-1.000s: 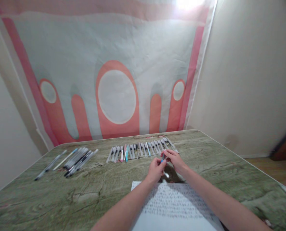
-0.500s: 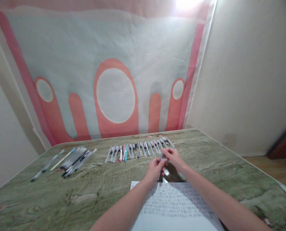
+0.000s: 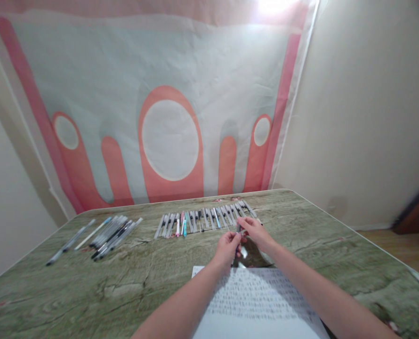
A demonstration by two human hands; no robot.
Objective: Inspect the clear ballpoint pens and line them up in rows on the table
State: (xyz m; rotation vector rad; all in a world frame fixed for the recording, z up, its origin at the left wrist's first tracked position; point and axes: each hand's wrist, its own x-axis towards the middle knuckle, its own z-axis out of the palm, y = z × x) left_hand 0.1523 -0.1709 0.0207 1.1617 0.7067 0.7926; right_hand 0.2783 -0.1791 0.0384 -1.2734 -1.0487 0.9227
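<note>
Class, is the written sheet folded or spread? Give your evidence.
Spread: the sheet lies flat on the table, rows of writing facing up, no fold visible; its near end is out of view.

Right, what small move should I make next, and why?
Probably steady the pen with your left hand and gently ease at its upper end with your right hand: left fingers hold it lower down, right fingertips are at the top.

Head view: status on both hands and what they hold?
Left hand, right hand: both pinching slim grey pen-like item, fingers hiding most of it. Row of translucent grey pens just beyond; handwritten white paper sheet nearer.
</note>
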